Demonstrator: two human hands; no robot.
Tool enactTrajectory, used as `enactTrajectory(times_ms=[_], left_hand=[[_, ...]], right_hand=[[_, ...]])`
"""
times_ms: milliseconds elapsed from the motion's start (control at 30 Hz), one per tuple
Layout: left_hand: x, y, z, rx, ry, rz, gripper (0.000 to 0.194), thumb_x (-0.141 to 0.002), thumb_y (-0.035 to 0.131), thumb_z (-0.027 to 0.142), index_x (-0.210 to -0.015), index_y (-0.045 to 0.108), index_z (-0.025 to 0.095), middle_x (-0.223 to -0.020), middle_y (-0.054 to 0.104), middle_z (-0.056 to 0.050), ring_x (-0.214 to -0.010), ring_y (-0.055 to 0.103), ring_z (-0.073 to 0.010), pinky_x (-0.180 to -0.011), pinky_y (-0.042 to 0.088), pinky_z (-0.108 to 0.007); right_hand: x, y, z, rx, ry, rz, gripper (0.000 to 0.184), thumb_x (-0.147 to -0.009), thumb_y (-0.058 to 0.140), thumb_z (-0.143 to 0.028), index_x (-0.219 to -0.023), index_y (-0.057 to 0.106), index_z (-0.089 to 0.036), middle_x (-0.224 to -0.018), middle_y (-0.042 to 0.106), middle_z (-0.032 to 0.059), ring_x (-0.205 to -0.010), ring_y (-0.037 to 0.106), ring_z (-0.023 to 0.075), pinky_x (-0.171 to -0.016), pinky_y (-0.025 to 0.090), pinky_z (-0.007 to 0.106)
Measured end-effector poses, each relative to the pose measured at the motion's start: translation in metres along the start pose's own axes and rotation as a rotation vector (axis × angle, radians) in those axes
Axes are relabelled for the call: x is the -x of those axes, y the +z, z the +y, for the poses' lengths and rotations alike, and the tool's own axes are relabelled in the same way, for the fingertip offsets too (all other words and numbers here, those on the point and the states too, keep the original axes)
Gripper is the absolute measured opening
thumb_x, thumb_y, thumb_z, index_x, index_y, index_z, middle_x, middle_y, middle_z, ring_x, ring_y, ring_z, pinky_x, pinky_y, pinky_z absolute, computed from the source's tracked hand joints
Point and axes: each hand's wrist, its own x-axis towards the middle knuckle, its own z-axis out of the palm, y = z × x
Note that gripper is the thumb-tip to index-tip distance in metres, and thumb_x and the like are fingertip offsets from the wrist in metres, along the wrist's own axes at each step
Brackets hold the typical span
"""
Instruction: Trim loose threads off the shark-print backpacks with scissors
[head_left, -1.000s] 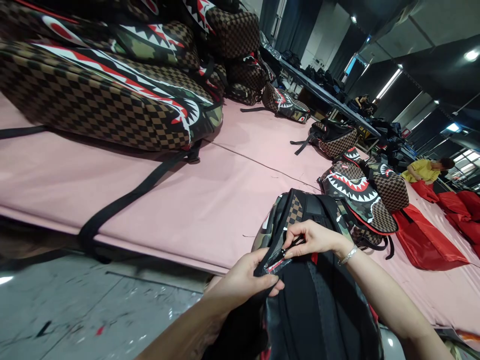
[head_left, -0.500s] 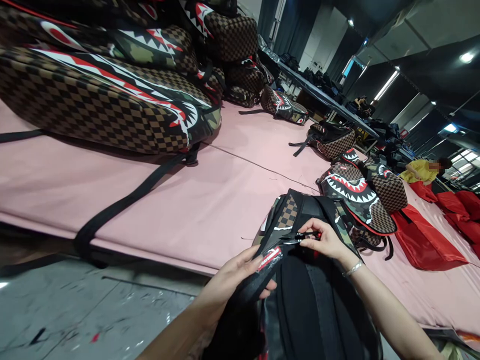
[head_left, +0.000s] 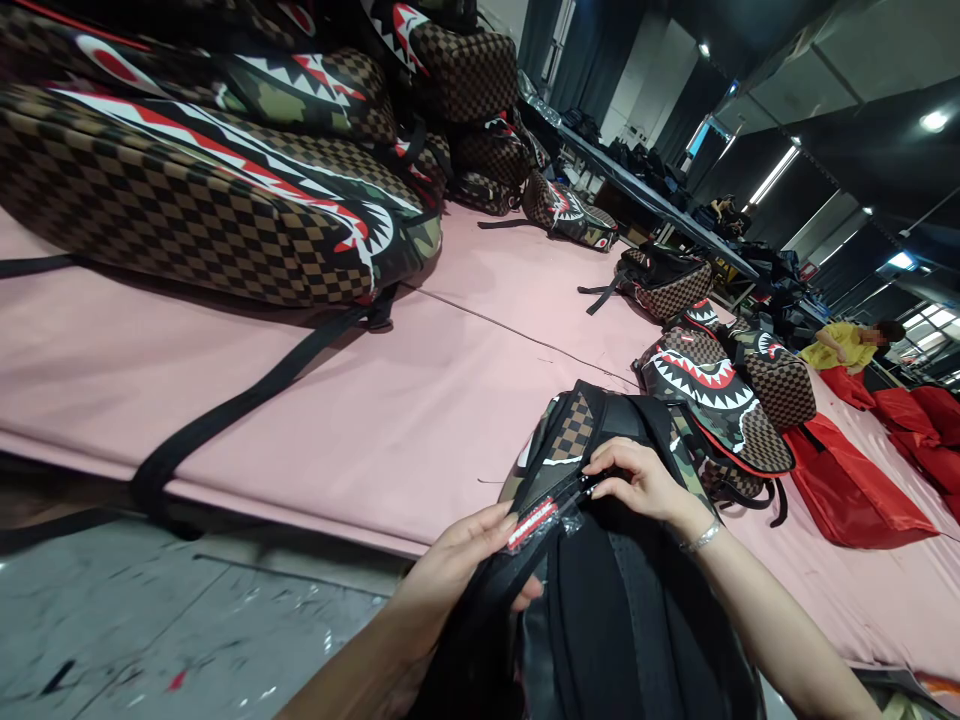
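Observation:
A black backpack [head_left: 637, 580] with checkered and camouflage sides lies at the table's near edge, its padded back facing up. My left hand [head_left: 469, 550] is closed around one of its shoulder straps [head_left: 499, 590], thumb on top and fingertips beneath. On that strap is a red label [head_left: 532, 523] with white lettering, covered by clear plastic film [head_left: 571, 522]. Just right of the label, my right hand [head_left: 637, 478] pinches small black snips [head_left: 587, 480], mostly hidden by the fingers. Their tips are close to the strap and the film.
Large checkered shark-mouth backpacks [head_left: 225, 200] are piled at the left on the pink table [head_left: 360, 420]. One loose strap [head_left: 247, 400] hangs over its edge. More backpacks [head_left: 697, 385] and red bags [head_left: 862, 480] lie at right. A person in yellow [head_left: 844, 345] is farther back.
The snips, their blades visible half a second ago, have turned and are now mostly covered by my right fingers. My left hand has slid slightly down and left, leaving the red label fully exposed.

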Motion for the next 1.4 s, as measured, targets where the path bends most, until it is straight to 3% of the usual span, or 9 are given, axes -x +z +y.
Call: enactTrajectory(times_ms=[133, 600, 800, 900, 1233, 1400], left_hand=[[-0.002, -0.001, 0.001, -0.007, -0.039, -0.022, 0.058, -0.072, 0.060, 0.051, -0.113, 0.049, 0.012, -0.056, 0.068, -0.010, -0.048, 0.061, -0.0170, -0.049, 0.045, -0.023], [-0.005, -0.001, 0.001, -0.013, -0.043, -0.018, 0.056, -0.068, 0.063, 0.052, -0.107, 0.052, 0.013, -0.056, 0.068, -0.010, -0.050, 0.063, -0.0198, -0.049, 0.048, -0.026], [0.001, 0.009, 0.005, -0.035, -0.026, 0.012, 0.049, -0.070, 0.064, 0.048, -0.103, 0.054, 0.013, -0.057, 0.066, -0.006, -0.054, 0.065, -0.0214, -0.050, 0.049, -0.027], [0.002, 0.012, 0.006, -0.029, -0.016, 0.014, 0.048, -0.070, 0.064, 0.047, -0.103, 0.054, 0.014, -0.058, 0.066, -0.005, -0.055, 0.066, -0.0219, -0.050, 0.050, -0.027], [0.006, 0.027, 0.007, 0.075, 0.035, 0.028, 0.036, -0.071, 0.065, 0.041, -0.093, 0.058, 0.014, -0.061, 0.065, -0.003, -0.058, 0.067, -0.0221, -0.052, 0.053, -0.029], [0.010, 0.041, 0.006, 0.126, 0.078, 0.022, 0.034, -0.072, 0.065, 0.038, -0.095, 0.057, 0.015, -0.074, 0.068, -0.005, -0.062, 0.067, -0.0210, -0.057, 0.053, -0.029]], right_hand=[[-0.002, 0.001, 0.000, -0.046, 0.020, -0.033, 0.027, -0.080, 0.061, -0.043, -0.083, 0.062, -0.016, -0.082, 0.063, 0.0069, -0.077, 0.059, 0.0166, -0.072, 0.048, 0.030], [-0.002, 0.004, -0.002, 0.102, -0.116, -0.063, 0.025, -0.086, 0.054, -0.041, -0.082, 0.060, -0.017, -0.078, 0.063, 0.0068, -0.076, 0.058, 0.0170, -0.073, 0.046, 0.032], [-0.008, 0.007, -0.013, 0.141, -0.114, -0.234, 0.023, -0.087, 0.052, -0.039, -0.087, 0.059, -0.017, -0.083, 0.063, 0.0070, -0.081, 0.057, 0.0170, -0.078, 0.045, 0.033], [-0.008, 0.010, -0.017, 0.158, -0.131, -0.257, 0.022, -0.088, 0.051, -0.039, -0.088, 0.058, -0.018, -0.082, 0.063, 0.0063, -0.080, 0.056, 0.0169, -0.078, 0.044, 0.032], [0.007, 0.008, -0.031, 0.182, -0.123, -0.157, 0.021, -0.089, 0.050, -0.037, -0.089, 0.058, -0.018, -0.081, 0.063, 0.0066, -0.080, 0.057, 0.0174, -0.076, 0.045, 0.032], [0.026, 0.011, -0.039, 0.203, -0.055, 0.004, 0.017, -0.087, 0.053, -0.034, -0.088, 0.059, -0.018, -0.082, 0.064, 0.0071, -0.077, 0.057, 0.0180, -0.072, 0.045, 0.032]])
